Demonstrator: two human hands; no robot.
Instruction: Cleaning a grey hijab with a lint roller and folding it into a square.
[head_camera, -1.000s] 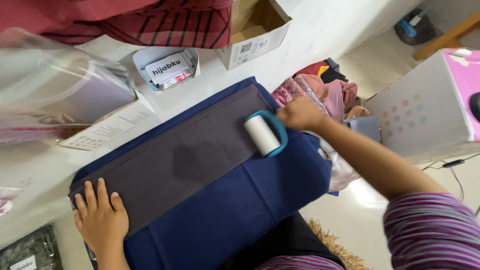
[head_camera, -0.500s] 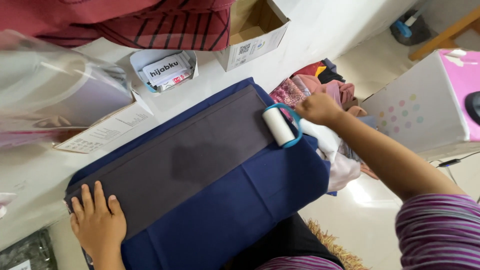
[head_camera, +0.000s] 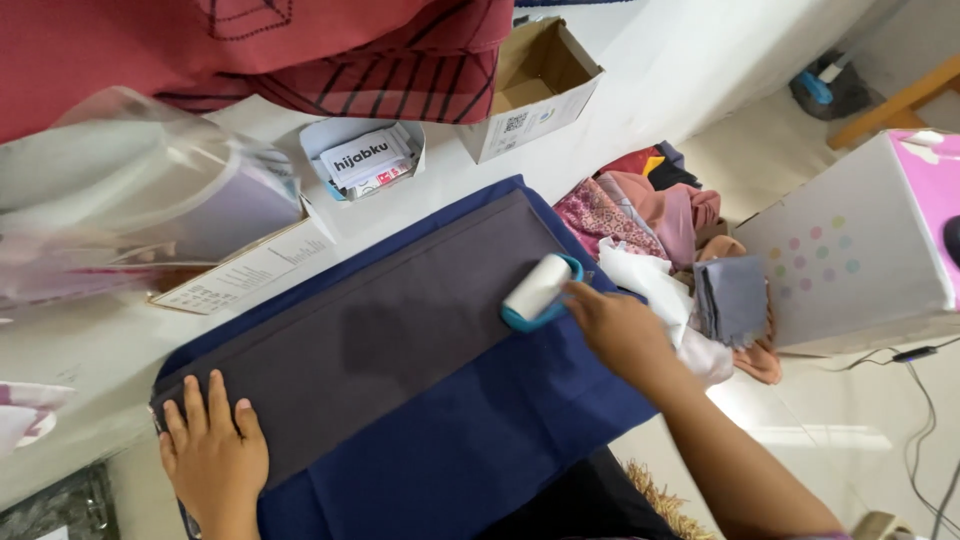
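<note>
A folded dark grey cloth lies on a navy blue cloth spread over the white table. My left hand presses flat on the grey cloth's near left end. My right hand grips the blue handle of a white lint roller, which rests on the right end of the grey cloth, turned at a slant.
An open cardboard box, a small white box of cards, a printed sheet and clear plastic bags lie on the table's far side. A pile of coloured cloths and a white dotted box stand right.
My right hand swung from the far side of the roller round to its near right, and the roller moved back onto the grey cloth's end. My left hand stayed pressing the cloth.
</note>
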